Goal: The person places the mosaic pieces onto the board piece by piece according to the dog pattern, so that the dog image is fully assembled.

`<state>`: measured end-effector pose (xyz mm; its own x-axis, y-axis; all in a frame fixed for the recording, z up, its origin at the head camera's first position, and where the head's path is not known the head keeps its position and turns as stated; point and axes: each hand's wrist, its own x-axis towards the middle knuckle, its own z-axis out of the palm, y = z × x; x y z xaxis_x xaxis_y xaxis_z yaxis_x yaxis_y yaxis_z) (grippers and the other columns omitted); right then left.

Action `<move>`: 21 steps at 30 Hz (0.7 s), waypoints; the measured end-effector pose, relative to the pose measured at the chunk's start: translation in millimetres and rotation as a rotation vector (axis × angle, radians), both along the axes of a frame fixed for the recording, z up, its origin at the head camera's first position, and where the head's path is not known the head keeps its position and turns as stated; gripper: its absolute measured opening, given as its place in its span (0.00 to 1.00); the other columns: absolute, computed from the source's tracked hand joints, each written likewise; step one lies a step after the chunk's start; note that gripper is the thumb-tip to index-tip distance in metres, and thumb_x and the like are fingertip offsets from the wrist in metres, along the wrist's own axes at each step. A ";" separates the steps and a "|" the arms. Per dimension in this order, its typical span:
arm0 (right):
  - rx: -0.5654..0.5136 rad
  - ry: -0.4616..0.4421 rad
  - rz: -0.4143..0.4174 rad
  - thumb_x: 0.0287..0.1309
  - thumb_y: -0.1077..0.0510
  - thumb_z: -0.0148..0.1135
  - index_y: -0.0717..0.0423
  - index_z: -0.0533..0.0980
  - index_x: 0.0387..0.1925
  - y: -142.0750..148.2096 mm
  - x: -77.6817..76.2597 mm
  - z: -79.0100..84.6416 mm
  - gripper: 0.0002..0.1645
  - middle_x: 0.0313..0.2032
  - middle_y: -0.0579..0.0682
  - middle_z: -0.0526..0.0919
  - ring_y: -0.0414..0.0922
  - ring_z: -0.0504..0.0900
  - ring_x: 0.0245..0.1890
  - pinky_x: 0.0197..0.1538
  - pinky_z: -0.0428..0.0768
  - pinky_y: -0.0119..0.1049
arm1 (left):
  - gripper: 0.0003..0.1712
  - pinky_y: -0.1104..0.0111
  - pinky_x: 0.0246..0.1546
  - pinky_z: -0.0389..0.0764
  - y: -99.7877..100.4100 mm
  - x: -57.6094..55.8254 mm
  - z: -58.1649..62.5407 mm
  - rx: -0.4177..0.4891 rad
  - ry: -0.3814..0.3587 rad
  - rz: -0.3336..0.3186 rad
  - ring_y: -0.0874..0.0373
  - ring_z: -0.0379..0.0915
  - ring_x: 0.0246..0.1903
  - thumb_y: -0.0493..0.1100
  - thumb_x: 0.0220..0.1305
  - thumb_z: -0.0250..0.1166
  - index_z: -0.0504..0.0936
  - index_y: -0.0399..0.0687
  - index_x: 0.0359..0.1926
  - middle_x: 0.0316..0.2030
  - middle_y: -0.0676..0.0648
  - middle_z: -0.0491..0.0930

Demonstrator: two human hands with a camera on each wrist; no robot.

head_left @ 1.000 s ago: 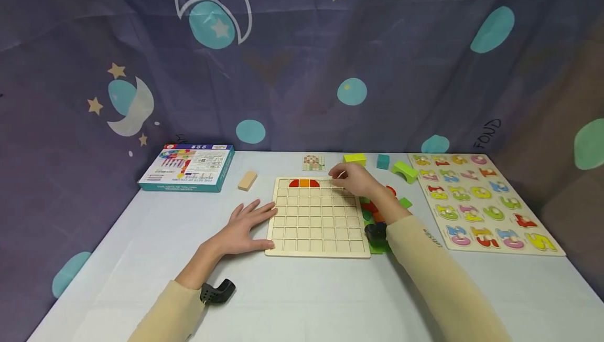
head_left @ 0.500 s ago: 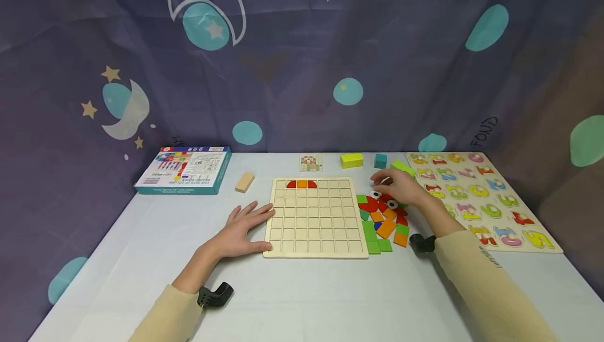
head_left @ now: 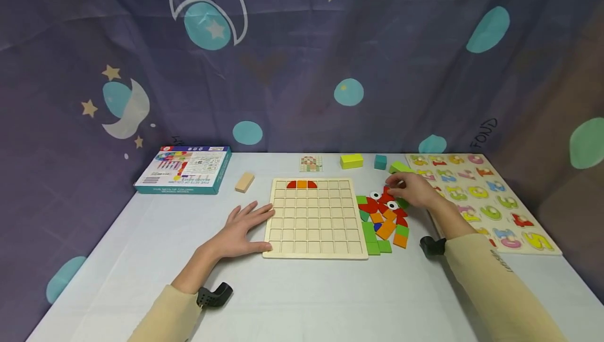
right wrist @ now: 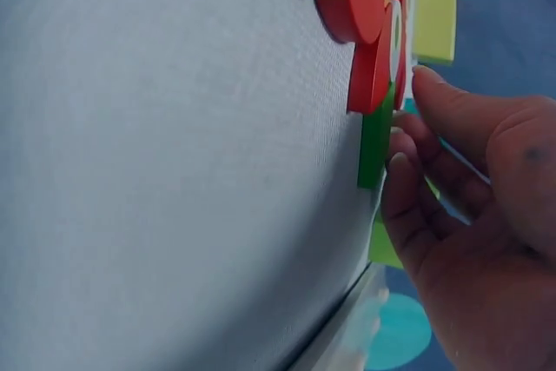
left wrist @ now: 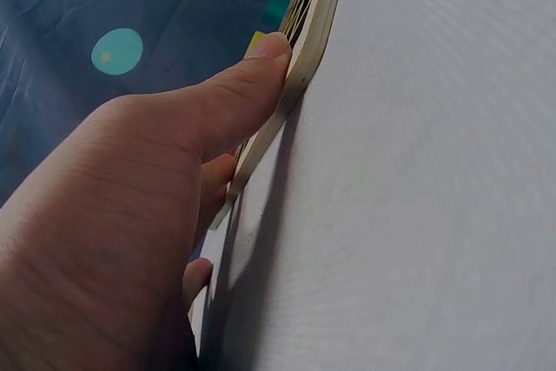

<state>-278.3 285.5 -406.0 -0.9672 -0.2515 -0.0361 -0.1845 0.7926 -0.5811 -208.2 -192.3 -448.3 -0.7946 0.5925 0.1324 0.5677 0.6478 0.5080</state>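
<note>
My left hand [head_left: 243, 232] rests with spread fingers on the left edge of a square wooden grid board [head_left: 313, 218]. In the left wrist view, the thumb [left wrist: 248, 89] lies on the board's rim. Two red quarter-round tiles and an orange square tile [head_left: 302, 184] lie in the board's top row. My right hand [head_left: 412, 189] is over the far right part of a pile of coloured tiles [head_left: 386, 226]. In the right wrist view, its thumb and fingers are apart, beside a green tile [right wrist: 375, 141] and red tiles [right wrist: 369, 71]. No held piece is visible.
A small pattern card [head_left: 311, 163], a yellow block [head_left: 351, 161], a teal cube [head_left: 380, 162] and a green arch block [head_left: 401, 167] stand behind. A number puzzle board [head_left: 491, 203] lies right. A flat box [head_left: 186, 170] and a plain wooden block [head_left: 245, 182] are left.
My right hand has moved right, from above the board's top right corner to the tile pile, uncovering most of it. My left hand keeps its place on the board.
</note>
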 end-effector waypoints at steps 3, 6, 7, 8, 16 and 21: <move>0.028 -0.002 0.005 0.66 0.62 0.65 0.69 0.79 0.51 -1.7 -1.8 -0.8 0.16 0.42 0.59 0.81 0.56 0.77 0.42 0.50 0.79 0.50 | 0.50 0.37 0.70 0.35 -0.2 0.5 1.0 0.003 0.001 -0.006 0.38 0.42 0.76 0.63 0.57 0.71 0.67 0.48 0.75 0.75 0.48 0.60; 0.036 -0.009 0.023 0.67 0.62 0.65 0.70 0.79 0.50 -3.7 -3.8 -1.0 0.16 0.40 0.59 0.81 0.56 0.76 0.41 0.51 0.79 0.53 | 0.50 0.38 0.70 0.34 -0.3 1.6 2.8 0.006 -0.011 -0.005 0.38 0.41 0.76 0.63 0.57 0.72 0.67 0.48 0.75 0.76 0.48 0.60; 0.037 -0.010 0.027 0.67 0.62 0.65 0.70 0.79 0.50 -4.3 -4.1 -1.3 0.15 0.40 0.59 0.81 0.56 0.76 0.41 0.51 0.78 0.53 | 0.50 0.38 0.70 0.34 -0.1 1.9 2.9 0.004 -0.013 -0.003 0.38 0.41 0.76 0.63 0.58 0.72 0.66 0.48 0.75 0.76 0.48 0.60; 0.037 -0.013 0.031 0.67 0.62 0.64 0.70 0.79 0.49 -4.7 -4.5 -1.8 0.15 0.40 0.59 0.81 0.56 0.76 0.41 0.52 0.78 0.53 | 0.50 0.38 0.70 0.34 0.0 2.1 3.0 0.001 -0.013 -0.002 0.39 0.41 0.76 0.63 0.58 0.72 0.66 0.48 0.75 0.76 0.49 0.59; 0.004 -0.014 0.013 0.66 0.64 0.65 0.63 0.75 0.42 -8.3 -7.2 -3.5 0.07 0.36 0.54 0.77 0.53 0.74 0.39 0.47 0.78 0.44 | 0.49 0.38 0.71 0.34 -0.2 -0.2 1.5 -0.015 -0.014 0.003 0.40 0.41 0.76 0.64 0.58 0.71 0.66 0.49 0.75 0.76 0.50 0.59; -0.021 -0.003 0.007 0.65 0.65 0.65 0.63 0.76 0.43 -7.5 -6.0 0.1 0.07 0.35 0.53 0.77 0.52 0.74 0.39 0.43 0.78 0.40 | 0.49 0.39 0.71 0.34 0.4 -0.1 1.2 -0.023 -0.021 0.009 0.41 0.41 0.77 0.64 0.58 0.71 0.66 0.50 0.75 0.76 0.51 0.59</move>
<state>-284.3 278.0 -405.8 -0.9653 -0.2589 -0.0337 -0.1881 0.7791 -0.5981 -208.2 -191.9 -447.2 -0.8025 0.5879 0.1022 0.5512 0.6646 0.5046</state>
